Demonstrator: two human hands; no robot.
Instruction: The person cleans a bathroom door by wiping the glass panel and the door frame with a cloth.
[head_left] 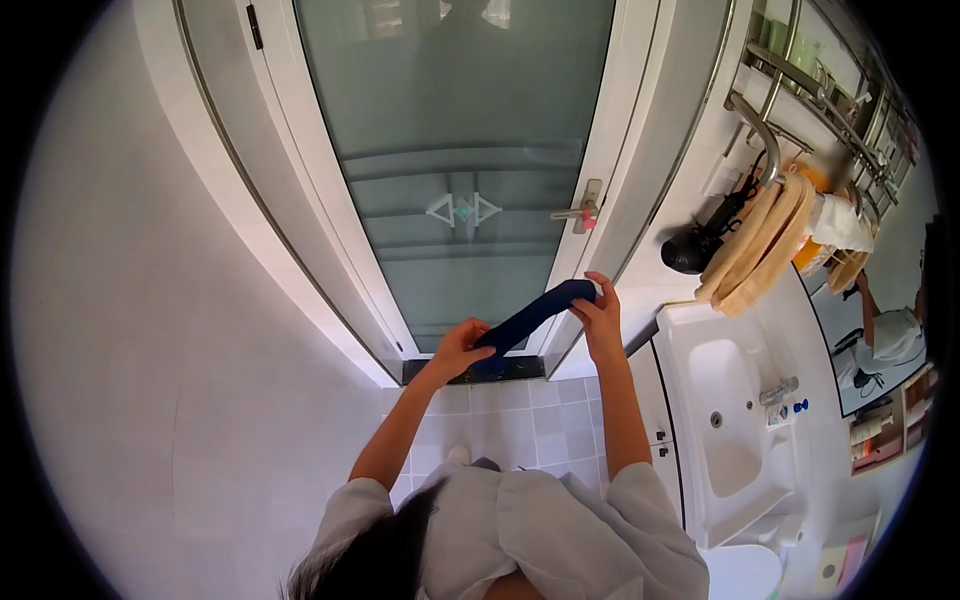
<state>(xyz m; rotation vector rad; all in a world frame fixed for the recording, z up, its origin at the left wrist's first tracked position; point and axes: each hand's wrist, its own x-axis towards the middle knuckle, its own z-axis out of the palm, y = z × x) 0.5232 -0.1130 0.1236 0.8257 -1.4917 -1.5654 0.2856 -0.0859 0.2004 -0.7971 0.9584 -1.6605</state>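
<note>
A long dark blue piece of what looks like folded cloth (533, 318) is stretched between my two hands in front of the glass door. At its lower left end, my left hand (463, 350) pinches it between thumb and fingers. My right hand (598, 308) grips the upper right end, with the thumb below and the fingertips at the far edge. The cloth slopes up from left to right, and its ends are partly hidden by my fingers.
A closed glass door (460, 190) with a handle (575, 214) stands ahead. To the right are a white sink (727, 420), a black hair dryer (690, 248), tan towels (765, 245) on a metal rack and a mirror (880, 330). A plain wall (180, 300) is at left.
</note>
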